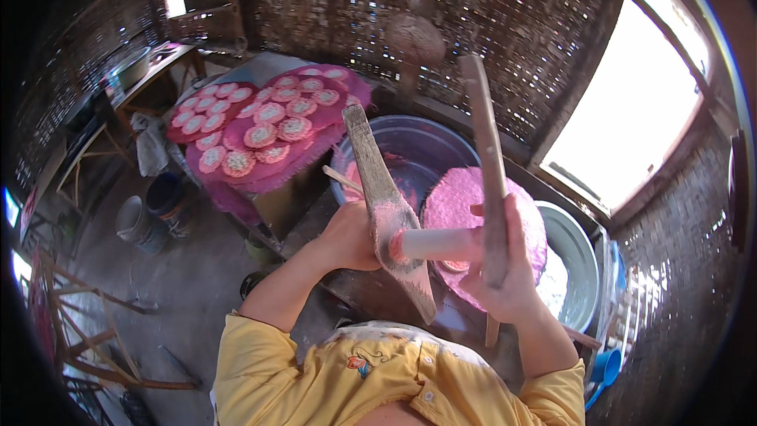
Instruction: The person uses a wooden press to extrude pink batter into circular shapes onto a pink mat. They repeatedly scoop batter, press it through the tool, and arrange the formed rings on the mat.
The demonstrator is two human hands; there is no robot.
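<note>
My left hand (349, 238) is closed around the middle of a worn wooden board (372, 159), its fingers partly hidden behind it. Pink paste smears the board's wide centre. From there a pale pink-white cylinder (441, 244) runs across to a second wooden bar (490, 142). My right hand (512, 288) grips this bar where it meets the cylinder. Below the two pieces lies a round pink cloth-like mat (465, 193), with part of a pink coiled piece (455, 266) on it. A large blue-grey basin (418, 128) with pink dough-like stuff stands just beyond, a light stick (342, 179) at its edge.
To the left, a table bears magenta mats (315, 138) covered with several round pink-and-white coiled pieces (270, 113). A pale green basin (579, 268) with liquid stands at the right, a blue dipper (605, 367) below it. Buckets (164, 193) sit on the floor at left.
</note>
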